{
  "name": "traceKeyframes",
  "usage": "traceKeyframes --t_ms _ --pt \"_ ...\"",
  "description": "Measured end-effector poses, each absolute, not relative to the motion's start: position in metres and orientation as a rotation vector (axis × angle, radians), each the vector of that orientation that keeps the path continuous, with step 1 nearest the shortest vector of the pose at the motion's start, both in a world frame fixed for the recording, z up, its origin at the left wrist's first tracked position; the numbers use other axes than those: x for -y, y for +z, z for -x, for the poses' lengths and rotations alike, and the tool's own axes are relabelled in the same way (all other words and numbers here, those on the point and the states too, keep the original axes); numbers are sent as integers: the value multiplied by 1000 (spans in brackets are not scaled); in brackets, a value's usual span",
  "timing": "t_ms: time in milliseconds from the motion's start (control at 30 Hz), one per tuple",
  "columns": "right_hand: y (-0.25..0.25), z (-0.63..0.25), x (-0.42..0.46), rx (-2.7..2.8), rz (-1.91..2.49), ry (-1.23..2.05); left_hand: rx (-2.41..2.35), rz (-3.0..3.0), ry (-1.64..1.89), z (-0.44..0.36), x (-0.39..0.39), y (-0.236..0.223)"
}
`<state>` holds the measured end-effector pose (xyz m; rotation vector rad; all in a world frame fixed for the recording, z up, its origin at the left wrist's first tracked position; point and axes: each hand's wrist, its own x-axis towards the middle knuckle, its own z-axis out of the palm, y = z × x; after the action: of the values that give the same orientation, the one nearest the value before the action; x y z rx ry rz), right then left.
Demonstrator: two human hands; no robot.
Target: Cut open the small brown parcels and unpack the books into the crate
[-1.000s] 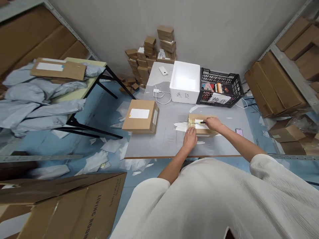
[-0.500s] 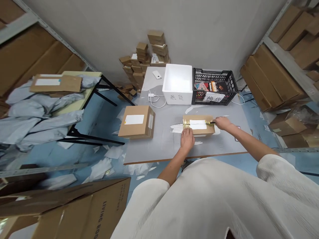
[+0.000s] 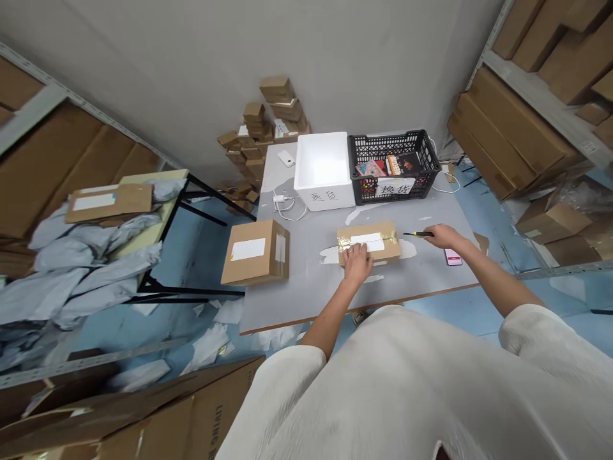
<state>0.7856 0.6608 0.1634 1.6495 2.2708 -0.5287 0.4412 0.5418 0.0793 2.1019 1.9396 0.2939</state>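
A small cardboard box (image 3: 370, 245) with clear tape and a white label lies on the grey table (image 3: 306, 287). A dark slit runs along the tape and label on its top. My left hand (image 3: 357, 259) rests on the box's near left part, fingers stretched out over it. To the right of the box, my right hand (image 3: 439, 236) is closed around a utility knife (image 3: 418, 234) with a black and yellow body. Its tip points left at the box and stands apart from it. Beyond the right hand's near side lies a phone with a lit screen (image 3: 453, 257).
A larger cardboard box (image 3: 255, 251) stands at the table's left edge. At the back are a white foam box (image 3: 322, 171) and a black crate (image 3: 393, 167) holding books. A white charger cable (image 3: 290, 209) and a white phone (image 3: 286, 158) lie near them. Grey parcels (image 3: 67, 275) fill the left table.
My right hand has drawn the knife away from the box to the right. My left hand stays on the box. The view has shifted, and the phone beside my right arm now shows its lit screen.
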Motion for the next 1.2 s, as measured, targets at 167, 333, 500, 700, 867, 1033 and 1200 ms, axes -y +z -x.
traceKeyframes --t_ms 167,333,500,700,867,1033,1200 --pt "149 -790 -648 -2328 -1720 -683 -1699 -2219 138 -468 -580 83" --pt "135 -793 -643 -2361 -1760 -800 -1675 -2181 -87 -479 -602 84" --pt "125 -794 -646 -2359 -1778 -957 -1703 -2169 -124 -479 -604 80" --pt "116 -783 -664 -2453 -1620 -931 -1754 -2147 -79 -483 -598 80" --pt "117 -760 -681 -2434 -1490 -831 -1786 -2139 -26 -483 -592 80" --pt "118 -754 -689 -2372 -1460 -1008 -1764 -2179 -7 -479 -588 80" --pt "104 -773 -682 -2222 -1460 -1407 -1758 -2187 8 -478 -586 81"
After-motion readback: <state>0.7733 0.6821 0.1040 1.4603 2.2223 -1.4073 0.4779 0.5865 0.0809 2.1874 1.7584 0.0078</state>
